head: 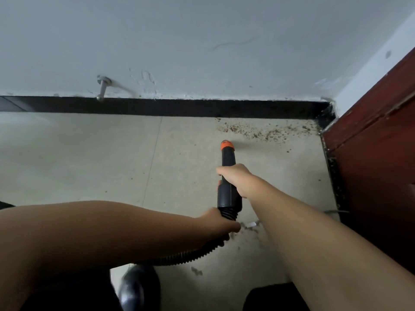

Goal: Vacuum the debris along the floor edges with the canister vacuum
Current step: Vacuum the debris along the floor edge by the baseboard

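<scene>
A person works a canister vacuum's nozzle (228,167) toward a corner, both hands on the tool. The right hand (234,179) is wrapped around the rigid black wand, fingers curled tight; the left hand (221,223) grips the ribbed hose (190,257) just behind the wand's collar. The nozzle lies just ahead of the right hand, its long axis running straight away from the person, the orange tip (227,145) aimed at the black baseboard (179,107) and held close to the tiled floor (89,153). Scattered brown debris (258,131) sits beyond and to the right of that tip, trailing into the corner beside a dark red door (370,153); a few more crumbs lie just right of the left hand.

The wand looks like hard, light plastic, stiff enough to steer with one hand at mid-barrel, as it is held here. The hose appears soft and springy, likely to drag or kink, so a second hold near the collar seems sensible. A metal doorstop (102,87) juts from the wall well to the left of both hands.
</scene>
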`<state>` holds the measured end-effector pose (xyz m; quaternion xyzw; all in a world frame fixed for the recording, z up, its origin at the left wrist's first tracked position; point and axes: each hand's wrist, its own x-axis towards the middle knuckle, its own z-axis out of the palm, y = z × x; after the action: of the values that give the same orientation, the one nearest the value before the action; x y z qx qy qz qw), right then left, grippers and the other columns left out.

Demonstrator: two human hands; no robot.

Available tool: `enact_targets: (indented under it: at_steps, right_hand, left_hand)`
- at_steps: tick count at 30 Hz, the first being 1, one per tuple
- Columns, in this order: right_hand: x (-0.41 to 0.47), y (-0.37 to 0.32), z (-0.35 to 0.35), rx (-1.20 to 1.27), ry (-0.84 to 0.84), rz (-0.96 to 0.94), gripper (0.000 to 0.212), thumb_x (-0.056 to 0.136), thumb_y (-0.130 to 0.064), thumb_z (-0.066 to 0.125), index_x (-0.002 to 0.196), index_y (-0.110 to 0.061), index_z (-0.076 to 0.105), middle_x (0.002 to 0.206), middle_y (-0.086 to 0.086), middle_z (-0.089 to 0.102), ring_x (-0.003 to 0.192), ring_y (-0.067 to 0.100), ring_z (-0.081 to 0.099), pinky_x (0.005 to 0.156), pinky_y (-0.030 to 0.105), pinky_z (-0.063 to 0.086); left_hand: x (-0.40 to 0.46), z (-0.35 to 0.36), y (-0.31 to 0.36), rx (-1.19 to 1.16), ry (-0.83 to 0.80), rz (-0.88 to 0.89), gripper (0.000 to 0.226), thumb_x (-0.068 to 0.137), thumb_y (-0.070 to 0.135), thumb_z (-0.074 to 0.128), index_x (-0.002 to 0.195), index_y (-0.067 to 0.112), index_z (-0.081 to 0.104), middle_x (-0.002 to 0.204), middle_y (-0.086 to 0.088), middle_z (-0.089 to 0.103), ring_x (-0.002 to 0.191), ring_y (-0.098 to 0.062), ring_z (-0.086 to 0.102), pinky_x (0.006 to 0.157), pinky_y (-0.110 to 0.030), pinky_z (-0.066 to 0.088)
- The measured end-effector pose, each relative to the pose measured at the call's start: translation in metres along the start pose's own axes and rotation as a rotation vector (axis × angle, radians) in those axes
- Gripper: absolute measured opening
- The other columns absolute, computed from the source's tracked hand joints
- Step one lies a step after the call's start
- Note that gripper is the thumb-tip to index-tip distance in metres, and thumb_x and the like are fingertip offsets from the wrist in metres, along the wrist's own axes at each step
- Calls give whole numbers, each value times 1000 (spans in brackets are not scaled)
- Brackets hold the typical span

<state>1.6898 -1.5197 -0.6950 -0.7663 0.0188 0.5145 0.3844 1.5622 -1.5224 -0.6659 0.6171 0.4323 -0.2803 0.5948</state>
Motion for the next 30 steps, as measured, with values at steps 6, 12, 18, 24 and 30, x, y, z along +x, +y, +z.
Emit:
enact_targets:
  at_steps: [6, 12, 18, 24, 30]
  right_hand:
    - [16, 7, -29, -26, 109, -43, 28, 84, -11, 60, 109, -4, 50, 78, 11, 63, 72, 29, 63, 83, 44, 57]
    - [1, 26, -65, 1, 111, 25, 17, 85, -8, 59, 98, -5, 49, 73, 11, 61, 58, 25, 61, 54, 29, 53]
    - [1, 27, -92, 56, 174, 48, 13, 85, -6, 59, 93, -5, 49, 73, 12, 60, 54, 24, 60, 47, 28, 52]
    - [10, 16, -85, 26, 164, 28, 14, 84, -7, 60, 88, -7, 47, 72, 12, 60, 55, 25, 61, 55, 33, 52]
    - [17, 4, -33, -39, 75, -30, 16, 82, -10, 62, 89, -9, 47, 74, 12, 64, 64, 27, 64, 72, 39, 57]
  left_hand:
    - [35, 23, 7, -60, -41, 61, 16, 82, 14, 64, 83, 11, 48, 66, -6, 53, 49, -16, 51, 51, -23, 46]
    - [31, 62, 13, -36, -90, 98, 15, 83, 14, 62, 83, 12, 47, 64, -4, 51, 49, -15, 49, 47, -20, 43]
    - [33, 74, 33, -59, -126, 125, 16, 86, 14, 62, 92, 9, 48, 67, -4, 50, 51, -16, 48, 51, -23, 45]
    - [33, 64, 34, -110, -99, 118, 21, 86, 15, 61, 99, 7, 48, 70, -5, 50, 53, -17, 49, 58, -26, 46]
    - [31, 35, 9, -165, 11, 92, 17, 83, 11, 60, 92, 7, 46, 67, -5, 48, 53, -18, 48, 55, -26, 44]
